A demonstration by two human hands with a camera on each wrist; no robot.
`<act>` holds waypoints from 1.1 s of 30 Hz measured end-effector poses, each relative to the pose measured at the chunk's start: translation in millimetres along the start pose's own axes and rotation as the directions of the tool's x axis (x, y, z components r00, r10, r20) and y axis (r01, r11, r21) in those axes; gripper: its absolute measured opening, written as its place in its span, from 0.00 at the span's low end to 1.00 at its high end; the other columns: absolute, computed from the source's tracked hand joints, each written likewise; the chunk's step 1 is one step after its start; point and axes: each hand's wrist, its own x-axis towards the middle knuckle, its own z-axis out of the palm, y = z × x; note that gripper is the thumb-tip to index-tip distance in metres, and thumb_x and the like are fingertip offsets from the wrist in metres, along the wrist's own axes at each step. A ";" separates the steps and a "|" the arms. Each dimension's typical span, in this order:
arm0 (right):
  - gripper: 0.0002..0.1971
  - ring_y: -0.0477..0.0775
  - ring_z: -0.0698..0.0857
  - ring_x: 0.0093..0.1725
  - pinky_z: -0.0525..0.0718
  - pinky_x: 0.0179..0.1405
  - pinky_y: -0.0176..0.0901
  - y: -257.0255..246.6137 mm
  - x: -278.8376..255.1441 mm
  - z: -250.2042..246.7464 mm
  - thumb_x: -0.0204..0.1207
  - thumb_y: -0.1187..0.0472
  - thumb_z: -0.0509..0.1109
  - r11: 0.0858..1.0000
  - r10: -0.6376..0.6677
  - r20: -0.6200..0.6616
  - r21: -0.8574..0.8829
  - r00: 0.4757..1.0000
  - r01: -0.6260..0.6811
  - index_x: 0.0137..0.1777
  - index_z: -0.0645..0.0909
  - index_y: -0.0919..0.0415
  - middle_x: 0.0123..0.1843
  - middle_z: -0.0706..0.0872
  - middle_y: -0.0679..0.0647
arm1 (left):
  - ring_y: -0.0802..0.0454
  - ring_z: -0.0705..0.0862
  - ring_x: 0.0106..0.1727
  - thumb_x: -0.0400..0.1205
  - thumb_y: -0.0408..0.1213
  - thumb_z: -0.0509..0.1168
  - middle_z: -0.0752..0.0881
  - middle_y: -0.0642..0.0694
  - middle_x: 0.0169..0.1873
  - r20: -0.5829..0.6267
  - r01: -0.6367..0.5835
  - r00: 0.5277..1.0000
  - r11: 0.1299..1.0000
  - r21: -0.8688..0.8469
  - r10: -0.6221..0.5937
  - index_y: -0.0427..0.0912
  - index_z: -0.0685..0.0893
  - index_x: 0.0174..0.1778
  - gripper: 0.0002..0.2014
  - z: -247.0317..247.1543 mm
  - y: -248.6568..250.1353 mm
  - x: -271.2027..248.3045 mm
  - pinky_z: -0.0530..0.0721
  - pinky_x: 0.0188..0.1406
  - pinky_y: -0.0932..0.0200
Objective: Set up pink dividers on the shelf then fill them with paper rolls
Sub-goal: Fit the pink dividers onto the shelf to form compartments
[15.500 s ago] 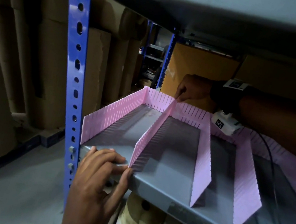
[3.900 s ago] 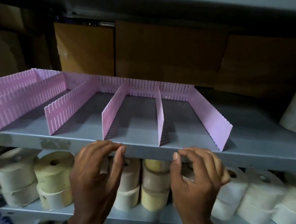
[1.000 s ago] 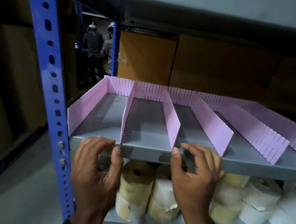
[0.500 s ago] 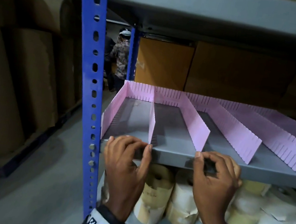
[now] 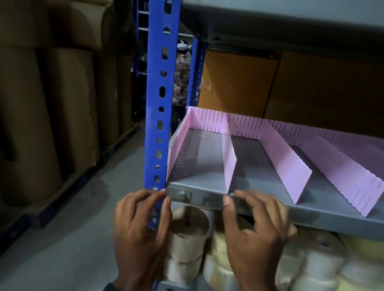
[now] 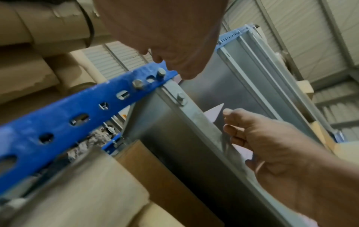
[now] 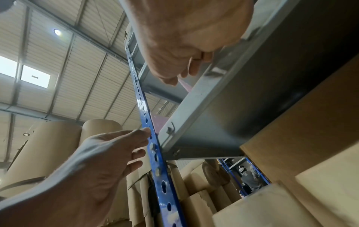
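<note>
Left grip point(image 5: 140, 227) — fingers loosely curled, grasping nothing — sits at the blue upright point(image 5: 156, 84). Right grip point(image 5: 252, 235) (also released) fingertips meet the shelf point(image 5: 325, 220) edge; pink dividers point(image 5: 227, 161) stand just beyond it, paper rolls point(image 5: 188, 235) below.

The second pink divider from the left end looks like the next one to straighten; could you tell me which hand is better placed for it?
Probably the right hand: its fingertips sit at the front end of that divider, while the left hand is over at the blue upright.
</note>
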 end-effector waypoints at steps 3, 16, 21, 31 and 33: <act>0.11 0.64 0.84 0.56 0.77 0.53 0.72 -3.0 -0.8 11.9 0.77 0.48 0.73 0.998 0.056 -0.007 0.016 0.998 -0.056 0.44 0.91 0.54 0.47 0.89 0.49 | 0.45 0.82 0.52 0.82 0.35 0.72 0.84 0.42 0.52 0.058 -0.070 0.996 0.995 0.069 0.066 0.39 0.91 0.63 0.14 -0.9 -13.5 4.4 0.78 0.59 0.58; 0.10 0.65 0.83 0.53 0.75 0.53 0.73 -6.6 0.5 24.3 0.76 0.50 0.75 0.993 0.115 -0.099 -0.013 0.988 -0.117 0.38 0.89 0.54 0.43 0.87 0.49 | 0.38 0.81 0.52 0.86 0.35 0.69 0.81 0.40 0.57 0.202 -0.343 0.932 0.912 0.224 0.301 0.44 0.86 0.74 0.18 -4.6 -34.0 8.3 0.82 0.47 0.49; 0.09 0.67 0.83 0.52 0.76 0.52 0.73 -7.2 -0.7 24.4 0.76 0.51 0.76 0.993 0.114 -0.089 0.005 0.989 -0.114 0.40 0.89 0.56 0.44 0.88 0.51 | 0.40 0.82 0.52 0.83 0.35 0.71 0.82 0.40 0.56 0.223 -0.349 0.926 0.916 0.198 0.304 0.42 0.87 0.72 0.19 -9.8 -30.7 11.1 0.85 0.45 0.49; 0.10 0.54 0.84 0.58 0.77 0.57 0.63 -49.6 -23.8 26.6 0.77 0.53 0.71 0.978 -0.109 0.122 0.189 0.987 0.085 0.55 0.88 0.51 0.53 0.88 0.44 | 0.52 0.81 0.74 0.85 0.55 0.61 0.82 0.51 0.70 0.167 0.305 0.952 0.840 -0.449 -0.256 0.52 0.73 0.77 0.24 -20.0 -38.6 49.5 0.77 0.72 0.55; 0.17 0.53 0.81 0.65 0.73 0.64 0.60 -53.5 -24.0 34.9 0.77 0.50 0.69 0.989 -0.083 0.233 0.142 0.969 0.051 0.64 0.85 0.51 0.59 0.87 0.44 | 0.56 0.80 0.76 0.85 0.58 0.59 0.84 0.53 0.71 0.283 0.401 0.915 0.732 -0.551 -0.287 0.54 0.73 0.78 0.26 -15.1 -40.3 57.2 0.77 0.76 0.58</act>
